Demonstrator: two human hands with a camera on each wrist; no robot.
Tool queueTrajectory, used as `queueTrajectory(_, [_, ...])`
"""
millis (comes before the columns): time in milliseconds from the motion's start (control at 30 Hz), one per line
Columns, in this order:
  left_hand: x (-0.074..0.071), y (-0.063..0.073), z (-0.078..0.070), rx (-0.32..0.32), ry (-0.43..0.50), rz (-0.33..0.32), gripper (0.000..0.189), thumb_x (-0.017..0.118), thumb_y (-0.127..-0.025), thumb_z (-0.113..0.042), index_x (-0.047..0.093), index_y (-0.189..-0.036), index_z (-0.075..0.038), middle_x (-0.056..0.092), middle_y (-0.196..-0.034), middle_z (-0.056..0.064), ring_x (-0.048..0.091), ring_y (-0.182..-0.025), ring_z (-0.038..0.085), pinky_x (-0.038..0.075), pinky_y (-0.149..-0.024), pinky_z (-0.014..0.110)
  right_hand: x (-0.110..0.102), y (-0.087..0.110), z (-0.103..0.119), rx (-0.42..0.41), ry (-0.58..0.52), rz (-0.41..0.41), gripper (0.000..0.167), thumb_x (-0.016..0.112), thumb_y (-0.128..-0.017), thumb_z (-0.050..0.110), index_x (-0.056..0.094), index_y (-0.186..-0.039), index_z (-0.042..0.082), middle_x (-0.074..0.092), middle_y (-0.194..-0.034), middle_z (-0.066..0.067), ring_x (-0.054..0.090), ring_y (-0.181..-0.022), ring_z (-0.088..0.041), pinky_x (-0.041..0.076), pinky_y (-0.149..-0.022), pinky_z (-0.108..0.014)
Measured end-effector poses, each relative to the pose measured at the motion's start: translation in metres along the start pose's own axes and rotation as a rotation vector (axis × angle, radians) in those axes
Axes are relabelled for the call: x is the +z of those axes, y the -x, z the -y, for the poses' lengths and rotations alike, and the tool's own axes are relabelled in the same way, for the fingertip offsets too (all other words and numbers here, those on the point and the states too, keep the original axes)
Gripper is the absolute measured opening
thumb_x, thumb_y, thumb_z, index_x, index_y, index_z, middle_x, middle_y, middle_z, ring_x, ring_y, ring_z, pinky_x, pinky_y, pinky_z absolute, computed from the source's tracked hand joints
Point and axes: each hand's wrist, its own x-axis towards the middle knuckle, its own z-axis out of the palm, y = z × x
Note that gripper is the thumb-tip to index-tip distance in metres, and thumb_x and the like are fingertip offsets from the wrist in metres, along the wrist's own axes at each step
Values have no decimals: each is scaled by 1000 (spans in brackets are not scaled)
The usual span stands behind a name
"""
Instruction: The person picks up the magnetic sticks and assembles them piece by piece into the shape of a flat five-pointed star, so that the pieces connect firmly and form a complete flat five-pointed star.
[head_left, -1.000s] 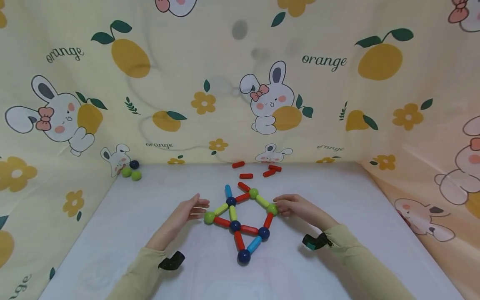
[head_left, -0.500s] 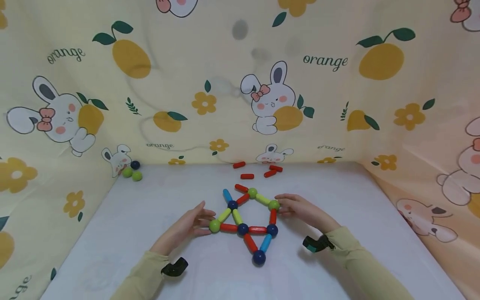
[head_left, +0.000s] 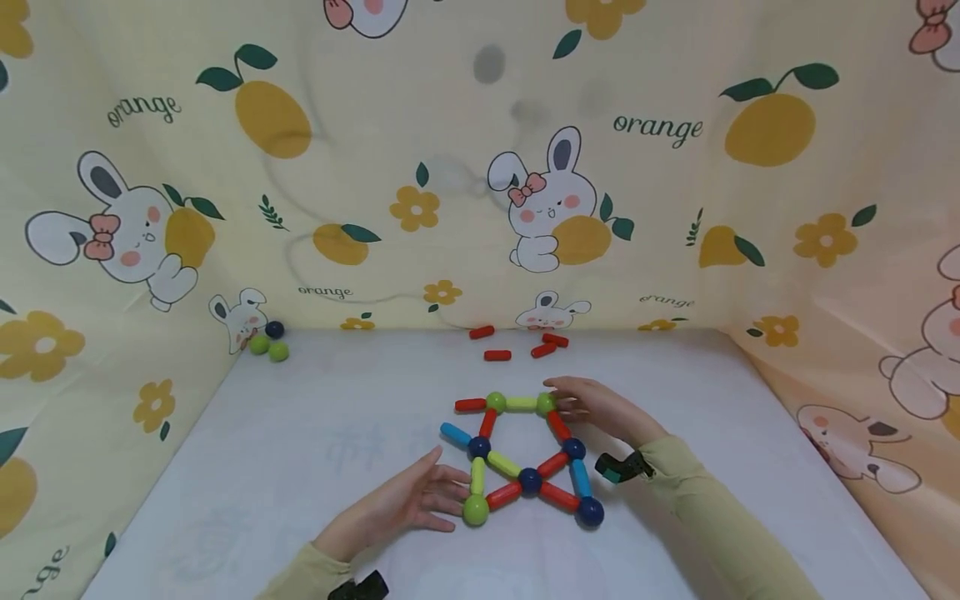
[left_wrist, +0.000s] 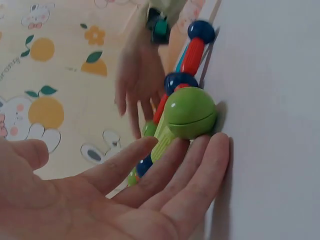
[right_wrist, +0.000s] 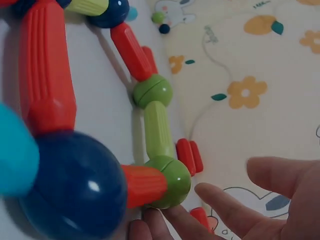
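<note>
A flat frame of coloured sticks and balls lies on the white table. Its near-left green ball (head_left: 476,510) meets the fingertips of my left hand (head_left: 408,504), whose fingers are extended and palm faces the frame. In the left wrist view those fingers touch the low side of the ball. My right hand (head_left: 600,408) has its fingertips against the back-right green ball (right_wrist: 172,181), thumb held apart. A large dark blue ball (head_left: 590,512) forms the near-right corner. A blue stick (head_left: 455,434) and a red stick (head_left: 470,406) each stick out to the left with a free end.
Several loose red sticks (head_left: 497,356) lie at the back of the table. Two green balls (head_left: 278,352) and a dark blue ball (head_left: 274,330) sit in the far left corner. A patterned cloth (head_left: 450,167) rises behind and along both sides.
The whole frame has turned counterclockwise as the head view sees it. My left hand has moved nearer and to the right with its green ball; the right hand has shifted only slightly.
</note>
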Motion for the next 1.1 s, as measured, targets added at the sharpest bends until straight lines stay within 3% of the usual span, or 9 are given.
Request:
queueTrajectory(100, [2,2,-1,17,6,21,81,34,-94,-65,48,-133,5,59,-123,19,60,-108,34,51,-88,46,3,0,1,-15,35,-8,46,44,-102,30,44,-142,6,47,-138,-17,51,-117,-32,44,-98,-46])
queueTrajectory(200, [-9,5,-8,119,11,2,75,33,-98,-57,45,-134,8,55,-126,25,57,-112,39,49,-91,46,6,1,0,-23,63,-18,45,46,-102,29,46,-141,7,49,-136,-14,52,-114,-28,44,-97,-45])
queueTrajectory(333, [-46,8,-33,392,-38,-142,62,30,-104,-43,45,-132,11,51,-130,27,50,-117,45,47,-94,47,7,1,-2,-38,74,-27,43,47,-101,27,48,-139,6,51,-133,-13,52,-112,-26,45,-97,-44])
queueTrajectory(467, [-102,11,-59,584,-177,-412,54,31,-106,-33,47,-129,13,59,-123,17,50,-117,44,47,-94,46,8,1,-1,-44,105,-45,41,48,-101,26,51,-136,6,53,-131,-11,52,-111,-25,45,-97,-43])
queueTrajectory(600, [-168,17,-74,587,-263,-648,50,36,-105,-33,48,-130,9,61,-115,-1,52,-118,32,46,-96,39,10,1,1,-47,148,-52,40,49,-100,27,53,-134,6,54,-129,-10,52,-109,-25,46,-95,-41])
queueTrajectory(733, [-217,28,-82,589,-151,-719,43,33,-105,-33,56,-124,-1,61,-109,-8,55,-111,17,48,-88,26,11,2,-2,-53,152,-51,40,50,-99,26,54,-133,6,55,-129,-10,52,-109,-25,46,-95,-41])
queueTrajectory(833, [-236,40,-85,576,-53,-723,40,34,-104,-40,61,-114,-12,61,-107,-10,54,-104,7,45,-82,20,10,2,-4,-55,151,-50,40,50,-100,27,54,-133,6,54,-130,-9,51,-111,-25,46,-96,-42])
queueTrajectory(933, [-246,48,-86,533,-17,-742,42,36,-101,-48,60,-111,-16,59,-106,-13,50,-103,5,38,-87,24,9,0,-6,-59,160,-45,42,50,-99,30,53,-134,7,53,-132,-9,50,-114,-26,45,-97,-43])
queueTrajectory(1100, [-258,50,-81,503,50,-760,56,33,-101,-51,38,-143,-15,55,-108,-15,45,-107,5,21,-106,44,9,0,-6,-63,155,-53,42,51,-99,30,53,-135,8,52,-133,-10,50,-114,-26,45,-97,-43])
